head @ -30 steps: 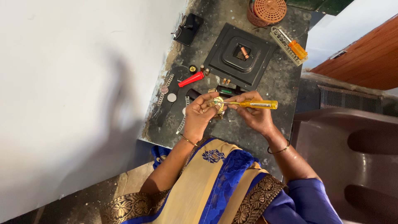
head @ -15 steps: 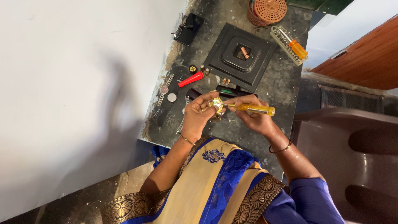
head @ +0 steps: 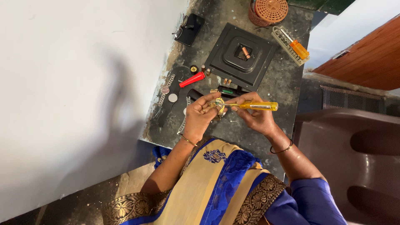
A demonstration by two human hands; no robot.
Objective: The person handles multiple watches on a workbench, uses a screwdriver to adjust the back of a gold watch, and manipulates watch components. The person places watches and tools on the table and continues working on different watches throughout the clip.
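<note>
Head camera, looking straight down at a person seated at a dark, stained desk (head: pixel 271 83) that runs beside a white wall. The left hand (head: pixel 200 116) is curled around a small gold-coloured watch (head: pixel 218 106), fingers closed on it, holding it just above the near edge of the desk. The watch shows as a small round gold piece between fingertips; finer detail is too small to tell. The right hand (head: pixel 256 118) grips a screwdriver with a clear yellow handle (head: pixel 254 106), fingers wrapped about the handle, the thin metal shaft pointing left with its tip touching the watch. Each wrist wears a thin bangle.

A black square tray (head: pixel 233 64) lies in the middle of the desk, with a small copper-coloured cylinder (head: pixel 246 53) in its sunken centre. At the far edge stands an orange woven basket (head: pixel 268 11) with a lid on it; its contents are hidden. Near the far right corner an orange-handled tool (head: pixel 299 48) rests on a pale grey rack (head: pixel 284 41). Toward the wall edge lie a red tube-shaped tool (head: pixel 192 79), metal watch straps (head: pixel 166 89) and a black case (head: pixel 189 29).
</note>
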